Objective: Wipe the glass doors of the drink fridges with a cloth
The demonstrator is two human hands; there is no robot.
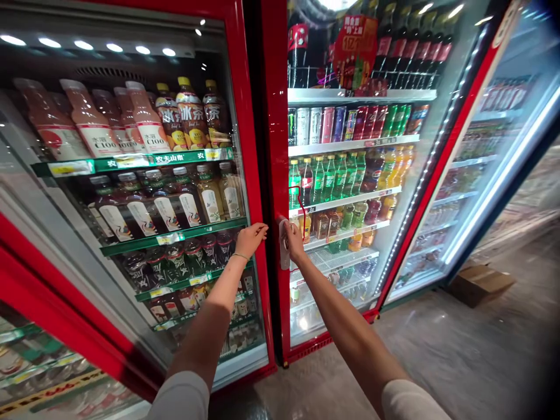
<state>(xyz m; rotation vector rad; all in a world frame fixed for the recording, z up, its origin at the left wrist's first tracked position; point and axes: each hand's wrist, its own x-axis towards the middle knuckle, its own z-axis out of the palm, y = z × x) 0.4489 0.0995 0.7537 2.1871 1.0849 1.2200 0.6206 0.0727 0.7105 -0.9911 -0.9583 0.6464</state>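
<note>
Head view: your left hand [251, 240] and right hand [292, 242] are apart, on either side of the seam between two red fridge doors [275, 146]. Your right closes on the upright white door handle [284, 258]; your open left rests on the other door's frame [261, 291].

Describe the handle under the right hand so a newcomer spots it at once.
Find the two red-framed glass cooler doors side by side. On the left edge of the door with cans, the white handle sits under the right hand, pale against the red frame the left hand touches.
</note>
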